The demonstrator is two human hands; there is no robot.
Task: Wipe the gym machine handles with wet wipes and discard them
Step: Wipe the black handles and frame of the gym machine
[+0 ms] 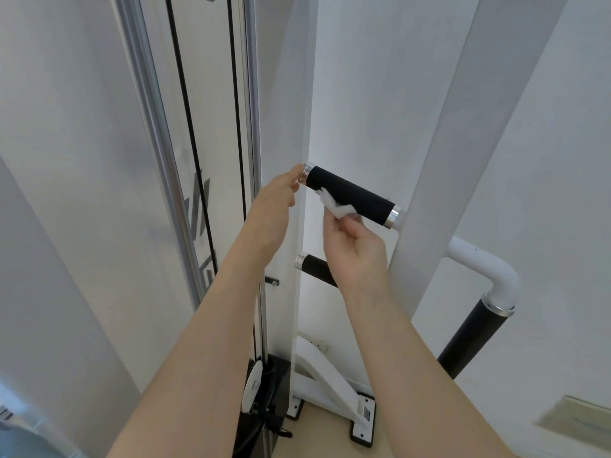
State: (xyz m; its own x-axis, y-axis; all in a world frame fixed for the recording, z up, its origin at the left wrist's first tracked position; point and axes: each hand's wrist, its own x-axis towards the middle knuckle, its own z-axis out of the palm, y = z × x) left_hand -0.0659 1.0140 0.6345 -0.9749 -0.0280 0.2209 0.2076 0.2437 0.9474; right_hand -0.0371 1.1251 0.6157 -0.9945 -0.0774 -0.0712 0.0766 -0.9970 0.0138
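Observation:
A black foam handle [355,195] with silver end caps sticks out from a white upright post [439,180] at mid-frame. My right hand [355,251] pinches a crumpled white wet wipe [337,206] and holds it against the underside of this handle. My left hand [276,206] reaches up with straight fingers, its fingertips touching the silver cap at the handle's free left end. A second black handle [315,269] sits lower down, partly hidden behind my right hand.
Chrome guide rods [155,133] and black cables [185,104] run vertically at the left. A white curved tube with a long black grip [472,335] stands at the right. The machine's white base foot [347,401] rests on the beige floor below.

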